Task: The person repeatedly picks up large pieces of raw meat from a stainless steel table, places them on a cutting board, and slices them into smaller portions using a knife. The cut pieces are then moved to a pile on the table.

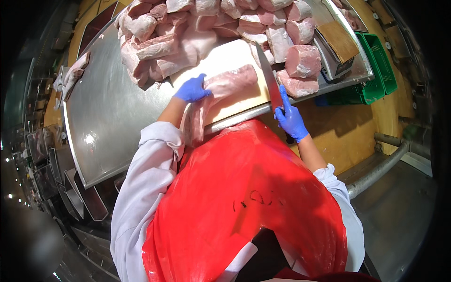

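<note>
A long strip of pale pink pork loin (232,82) lies across the white cutting board (230,56), its near end bending down over the table edge beside my apron. My left hand (192,89), in a blue glove, grips the strip from its left side. To the right, my right hand (292,122), also gloved in blue, is closed round the dark handle of a long knife (271,82), with the index finger stretched toward the blade. The blade points away from me, over the board's right edge, apart from the strip. Two thick loin chunks (303,61) sit stacked just right of the blade.
A large heap of pork pieces (188,47) covers the far side of the steel table (112,108). A scale (333,56) with brown cardboard on it stands at the right, beside green crates (376,70). One meat piece (75,75) lies at the left edge. A metal rail (378,169) runs at lower right.
</note>
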A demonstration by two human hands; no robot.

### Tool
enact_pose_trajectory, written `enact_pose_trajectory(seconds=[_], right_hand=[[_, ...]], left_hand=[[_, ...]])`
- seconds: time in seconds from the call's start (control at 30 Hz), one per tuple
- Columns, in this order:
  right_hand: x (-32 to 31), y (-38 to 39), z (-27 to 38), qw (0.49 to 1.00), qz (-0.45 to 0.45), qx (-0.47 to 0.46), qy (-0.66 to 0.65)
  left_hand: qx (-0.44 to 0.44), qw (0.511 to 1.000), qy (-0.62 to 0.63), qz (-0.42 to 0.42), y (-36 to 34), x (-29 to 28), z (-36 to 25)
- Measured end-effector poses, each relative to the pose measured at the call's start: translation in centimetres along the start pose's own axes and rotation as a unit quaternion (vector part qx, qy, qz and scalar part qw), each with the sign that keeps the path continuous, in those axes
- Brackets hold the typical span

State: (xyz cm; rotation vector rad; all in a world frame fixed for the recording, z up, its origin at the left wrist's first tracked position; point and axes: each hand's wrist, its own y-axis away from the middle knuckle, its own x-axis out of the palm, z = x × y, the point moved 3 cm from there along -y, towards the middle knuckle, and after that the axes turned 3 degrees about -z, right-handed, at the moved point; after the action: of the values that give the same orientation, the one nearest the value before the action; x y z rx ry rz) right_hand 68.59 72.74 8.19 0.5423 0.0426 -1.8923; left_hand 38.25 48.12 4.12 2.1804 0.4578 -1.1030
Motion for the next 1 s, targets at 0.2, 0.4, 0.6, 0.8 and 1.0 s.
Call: enact_pose_trajectory(seconds=[0.2,0.4,0.6,0.8,1.0], right_hand=[[-0.4,0.2,-0.4,0.999,0.004,-0.018,0.03],[0.6,1.2,-0.3,1.0,0.001,-0.013,0.019],[0.1,3.4,-1.1,0.999,-0.023,0.038,-0.01],[-0.6,4.6,-2.5,0.997,-0.053,0.048,-0.02],[-0.3,3.8,-2.5,0.997,-0.072,0.035,-0.011]], left_hand=[[0.014,0.927,-0.24,-0.288,3.2,0.7,-3.7],[0.02,0.893,-0.309,-0.326,2.1,-0.4,-1.3],[-0.015,0.951,-0.267,-0.156,3.7,0.4,-2.8],[-0.064,0.976,-0.154,-0.143,-0.2,0.6,-0.4],[-0.009,0.986,-0.01,-0.167,-0.7,-0.5,-3.7]])
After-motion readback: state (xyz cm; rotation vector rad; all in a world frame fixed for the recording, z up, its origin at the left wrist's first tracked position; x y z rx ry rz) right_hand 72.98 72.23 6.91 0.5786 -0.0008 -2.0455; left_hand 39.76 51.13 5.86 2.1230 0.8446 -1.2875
